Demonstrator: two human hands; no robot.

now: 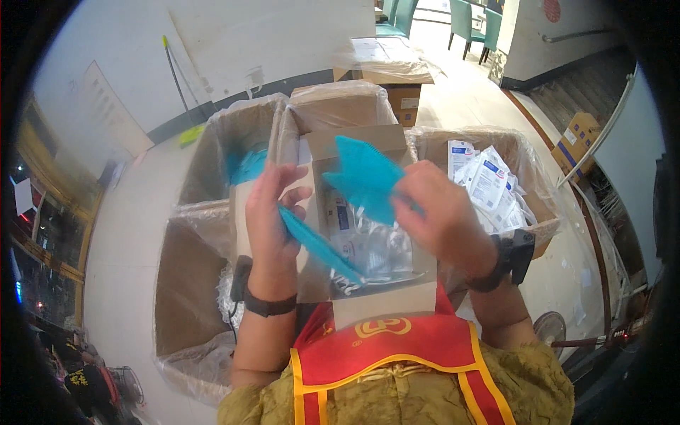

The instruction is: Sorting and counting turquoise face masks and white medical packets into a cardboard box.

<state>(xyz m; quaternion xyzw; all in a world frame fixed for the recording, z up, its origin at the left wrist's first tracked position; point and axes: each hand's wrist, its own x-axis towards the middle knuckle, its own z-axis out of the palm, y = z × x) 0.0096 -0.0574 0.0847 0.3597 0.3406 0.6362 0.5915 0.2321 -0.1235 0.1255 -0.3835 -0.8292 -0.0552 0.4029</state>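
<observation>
My left hand (268,209) is closed around one edge of a teal flat-folded face mask (319,244), which slants down to the right. Between the fingers of my right hand (440,212) is a second teal mask (358,173), its crimped edge raised and pointing away from me; my grip covers its near end. Both masks are above an open cardboard carton (384,306) right in front of me. Inside this carton lie clear and white printed packets (379,248), partly hidden by the masks and my hands.
A plastic-lined box (544,230) at right holds white printed packets (490,177). At back left, another lined box (205,166) contains teal masks (248,166). Nearer left, a lined box (185,290) has crumpled clear plastic (228,294). Another lined box (340,106) stands behind the carton.
</observation>
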